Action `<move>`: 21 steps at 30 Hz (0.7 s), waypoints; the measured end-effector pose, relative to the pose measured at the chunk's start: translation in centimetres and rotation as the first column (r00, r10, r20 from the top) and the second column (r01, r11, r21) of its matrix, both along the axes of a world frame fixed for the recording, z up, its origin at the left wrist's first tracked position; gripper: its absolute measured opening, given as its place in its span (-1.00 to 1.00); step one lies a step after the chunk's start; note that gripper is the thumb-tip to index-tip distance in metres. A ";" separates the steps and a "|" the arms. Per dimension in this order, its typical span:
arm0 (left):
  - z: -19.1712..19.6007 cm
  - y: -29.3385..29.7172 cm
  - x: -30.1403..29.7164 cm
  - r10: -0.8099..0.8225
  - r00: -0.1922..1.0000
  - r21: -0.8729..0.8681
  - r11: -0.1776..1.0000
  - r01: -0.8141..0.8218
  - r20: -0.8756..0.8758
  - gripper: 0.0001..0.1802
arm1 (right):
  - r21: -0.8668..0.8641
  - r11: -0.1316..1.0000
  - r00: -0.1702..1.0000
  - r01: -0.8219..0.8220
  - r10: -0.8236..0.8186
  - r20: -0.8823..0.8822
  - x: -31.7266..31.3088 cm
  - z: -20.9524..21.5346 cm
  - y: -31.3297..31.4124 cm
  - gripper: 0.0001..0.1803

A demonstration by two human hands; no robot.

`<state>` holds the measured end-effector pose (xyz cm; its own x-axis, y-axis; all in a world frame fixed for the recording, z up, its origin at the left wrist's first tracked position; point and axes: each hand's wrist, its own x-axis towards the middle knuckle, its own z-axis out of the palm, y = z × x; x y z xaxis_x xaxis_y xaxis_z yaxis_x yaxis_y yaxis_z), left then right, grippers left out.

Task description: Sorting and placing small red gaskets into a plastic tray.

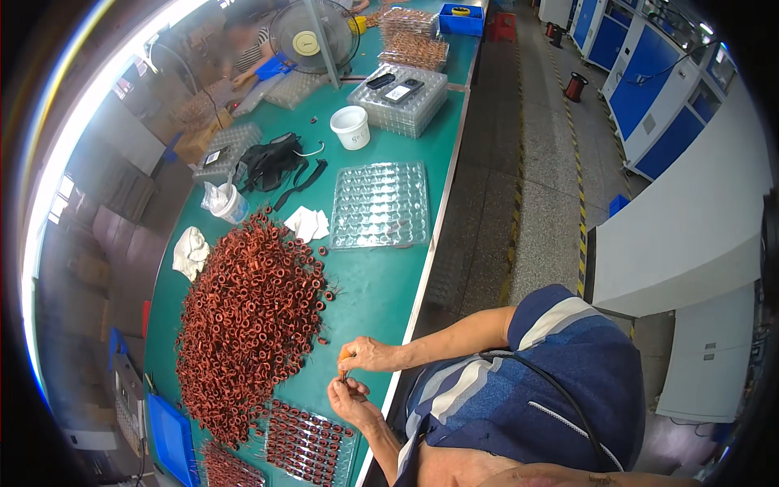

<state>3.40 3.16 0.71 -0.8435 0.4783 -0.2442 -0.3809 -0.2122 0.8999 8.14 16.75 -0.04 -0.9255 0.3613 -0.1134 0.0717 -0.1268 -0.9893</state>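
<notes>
My right hand is closed round a small orange-handled tool, its kind too small to tell. Its tip points down at my left hand, whose fingers pinch something I cannot make out. Both hands meet above the near edge of the green table. Beyond them lies a big heap of small red-brown wire-wound rings. Beside my left hand, a clear plastic tray carries rows of these rings. A few loose rings lie at the heap's edge.
A clear tray with moulded pockets, a white bucket, stacked trays, a black bag and a white cloth stand about the table. A blue tray lies at its side. Another person sits beyond a fan.
</notes>
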 end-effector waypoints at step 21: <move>-0.1 -1.4 0.0 -0.183 0.897 -0.246 0.965 0.087 -0.402 -0.83 | 0.010 1.000 1.000 0.012 -0.012 -0.010 1.7 2.2 -0.5 -0.64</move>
<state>3.36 1.75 0.61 -0.8207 0.5713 0.0064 0.0298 0.0316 0.9991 9.79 16.26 2.17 -0.9222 0.3736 -0.1000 0.0600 -0.1173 -0.9913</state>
